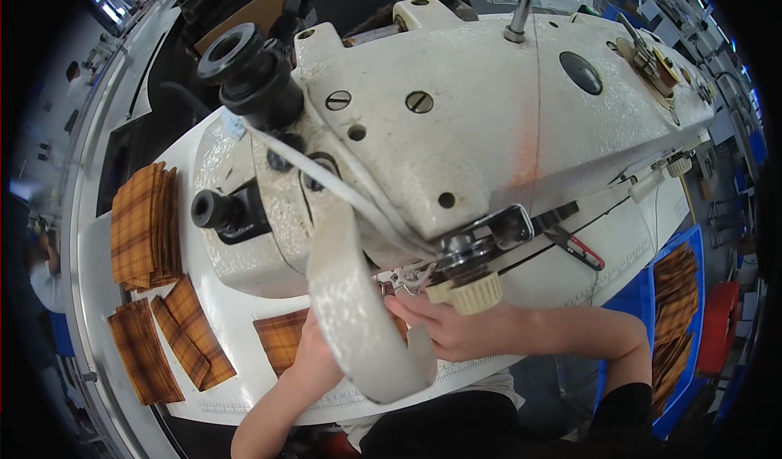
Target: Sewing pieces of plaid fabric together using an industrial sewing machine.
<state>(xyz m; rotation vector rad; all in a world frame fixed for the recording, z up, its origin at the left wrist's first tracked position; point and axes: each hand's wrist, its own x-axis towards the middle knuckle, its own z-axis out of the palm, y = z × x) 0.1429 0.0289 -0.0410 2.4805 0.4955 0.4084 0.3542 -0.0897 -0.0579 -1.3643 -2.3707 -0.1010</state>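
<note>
A white sewing machine (489, 133) fills the middle of the view. Under its head lies an orange-brown plaid fabric piece (281, 338), partly covered by my hands and by a curved white strip (346, 320). My left hand (316, 357) rests on this piece's right part, its fingers hidden behind the strip. From the right, my right hand (460, 329) reaches in near the needle area, fingers bent and close together on a bit of the plaid fabric. The machine's cream knob (475, 294) hangs just above that hand. The needle itself is hidden.
Left on the white table are a thick plaid stack (147, 227), a smaller stack (145, 353) and loose folded pieces (194, 333). Red-and-black thread snips (580, 251) lie right, under the machine arm. A blue bin (643, 288) with more plaid pieces stands at the right.
</note>
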